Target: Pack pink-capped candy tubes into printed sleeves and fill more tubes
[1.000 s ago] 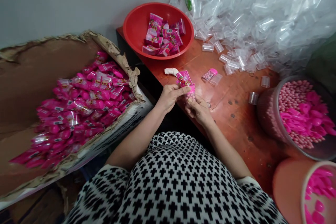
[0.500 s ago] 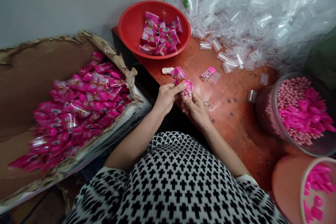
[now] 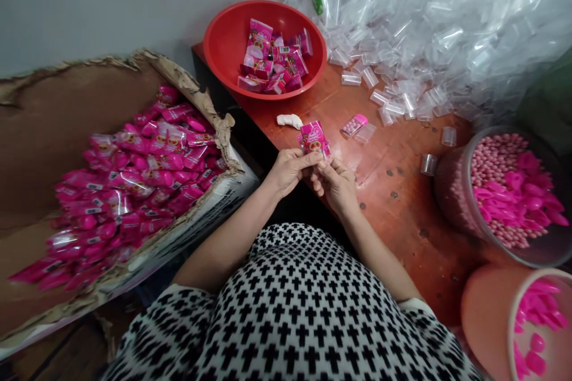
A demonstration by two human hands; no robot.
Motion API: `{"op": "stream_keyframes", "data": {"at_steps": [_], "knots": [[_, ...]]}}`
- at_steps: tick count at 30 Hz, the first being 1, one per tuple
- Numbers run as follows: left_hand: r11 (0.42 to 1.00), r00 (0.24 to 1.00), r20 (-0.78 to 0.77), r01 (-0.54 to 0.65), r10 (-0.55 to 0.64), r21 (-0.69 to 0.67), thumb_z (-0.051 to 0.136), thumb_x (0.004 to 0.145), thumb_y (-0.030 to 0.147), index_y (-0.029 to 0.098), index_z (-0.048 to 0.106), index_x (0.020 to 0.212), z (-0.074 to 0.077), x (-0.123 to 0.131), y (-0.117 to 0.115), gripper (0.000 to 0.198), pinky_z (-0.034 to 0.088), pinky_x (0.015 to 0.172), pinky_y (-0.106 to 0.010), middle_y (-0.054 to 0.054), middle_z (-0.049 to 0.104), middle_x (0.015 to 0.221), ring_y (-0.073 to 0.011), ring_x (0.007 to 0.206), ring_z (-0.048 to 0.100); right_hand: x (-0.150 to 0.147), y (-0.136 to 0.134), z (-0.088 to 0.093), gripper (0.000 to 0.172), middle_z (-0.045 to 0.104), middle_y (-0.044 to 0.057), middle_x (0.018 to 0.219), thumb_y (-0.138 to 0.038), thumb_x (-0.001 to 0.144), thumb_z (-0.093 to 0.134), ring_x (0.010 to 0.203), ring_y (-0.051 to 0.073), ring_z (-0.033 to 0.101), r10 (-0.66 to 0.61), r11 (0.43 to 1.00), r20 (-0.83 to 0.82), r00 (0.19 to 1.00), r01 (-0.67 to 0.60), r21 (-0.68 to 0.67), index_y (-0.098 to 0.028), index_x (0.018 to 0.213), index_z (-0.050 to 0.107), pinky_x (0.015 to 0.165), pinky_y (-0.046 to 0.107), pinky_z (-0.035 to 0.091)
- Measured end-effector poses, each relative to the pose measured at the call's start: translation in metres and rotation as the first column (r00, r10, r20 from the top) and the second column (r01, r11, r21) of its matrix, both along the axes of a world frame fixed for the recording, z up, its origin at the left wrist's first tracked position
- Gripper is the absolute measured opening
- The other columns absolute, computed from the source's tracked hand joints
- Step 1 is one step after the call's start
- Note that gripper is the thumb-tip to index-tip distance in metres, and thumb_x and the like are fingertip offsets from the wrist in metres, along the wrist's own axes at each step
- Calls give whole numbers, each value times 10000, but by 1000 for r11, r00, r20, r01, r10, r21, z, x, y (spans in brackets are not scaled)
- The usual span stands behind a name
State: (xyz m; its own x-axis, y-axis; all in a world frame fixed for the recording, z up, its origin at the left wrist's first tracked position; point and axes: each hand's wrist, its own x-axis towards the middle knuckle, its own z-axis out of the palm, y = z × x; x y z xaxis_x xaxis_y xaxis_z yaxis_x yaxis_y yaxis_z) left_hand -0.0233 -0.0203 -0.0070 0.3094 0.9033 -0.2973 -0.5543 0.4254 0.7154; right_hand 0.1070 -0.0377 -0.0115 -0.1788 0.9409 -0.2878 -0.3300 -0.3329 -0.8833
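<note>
A small pink printed packet [image 3: 314,137] stands upright between my two hands above the near edge of the red-brown table [image 3: 393,178]. My left hand [image 3: 290,169] pinches the packet's lower left side. My right hand [image 3: 336,181] grips its lower right side, fingers closed. What fills the packet is hidden by the fingers. On the table just beyond lie a pink-capped container of pink candies [image 3: 354,125], an empty clear container [image 3: 365,133] and a small white lump [image 3: 289,121].
A red bowl [image 3: 223,47] with pink packets sits at the back. A torn cardboard box [image 3: 187,80] of filled pink packets lies left. Clear containers [image 3: 429,24] are heaped back right. A tub of pink candies and caps [image 3: 504,190] and a pink bucket [image 3: 487,315] stand right.
The packet has been slid down over the candy container, which showed below it before; only the packet shows now. Both hands stayed at the table's near edge.
</note>
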Motion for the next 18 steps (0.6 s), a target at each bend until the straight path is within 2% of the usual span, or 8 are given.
{"op": "stream_keyframes", "data": {"at_steps": [3,6,11,13,15,16,18], "knots": [[989,990,17,-141,142,-49,988,529,389,86,685,596,0,0,0,433,475,390,-219,-29,617,521,-117,421,568,2,0,-1,452,723,-33,718,-558,692,867,530,89,651,27,999,15,1000,-28,44,-206,843,627,472,187,538],[963,966,54,-245,252,-109,1012,458,350,84,676,585,0,2,-1,447,503,437,-207,-55,667,600,-121,512,617,7,-1,-2,479,766,-12,857,-575,724,845,663,115,720,71,993,31,997,-74,97,-225,991,654,624,240,620],[985,982,85,-161,167,-69,986,534,331,81,658,600,1,8,-10,418,464,419,-244,-25,607,549,-104,448,541,4,3,-3,449,726,-40,687,-553,724,856,541,101,675,31,993,56,998,-38,114,-215,843,585,540,213,583],[967,965,68,-252,254,-30,974,575,329,90,680,654,6,2,-16,386,512,482,-250,-50,671,623,-126,516,611,1,7,-1,474,720,-48,669,-552,700,872,529,103,671,43,992,58,997,-49,112,-219,852,570,522,210,572],[888,888,40,-459,458,23,907,700,415,128,711,751,16,-15,-22,351,592,626,-276,-75,763,790,-165,676,711,1,11,2,504,735,-44,696,-564,691,875,539,110,682,57,990,59,997,-64,123,-224,908,572,514,210,565],[810,811,35,-584,583,54,825,794,490,151,723,817,20,-25,-24,354,617,731,-296,-72,789,880,-178,778,743,3,14,3,513,740,-41,708,-576,698,866,544,113,686,52,989,66,996,-61,136,-227,932,571,507,208,558],[637,642,41,-766,766,84,518,970,652,180,722,981,26,-46,-27,514,609,884,-337,-54,804,979,-178,909,759,11,20,4,505,736,-41,700,-599,732,835,536,111,682,14,985,99,995,-30,170,-231,953,569,491,201,540]]}}
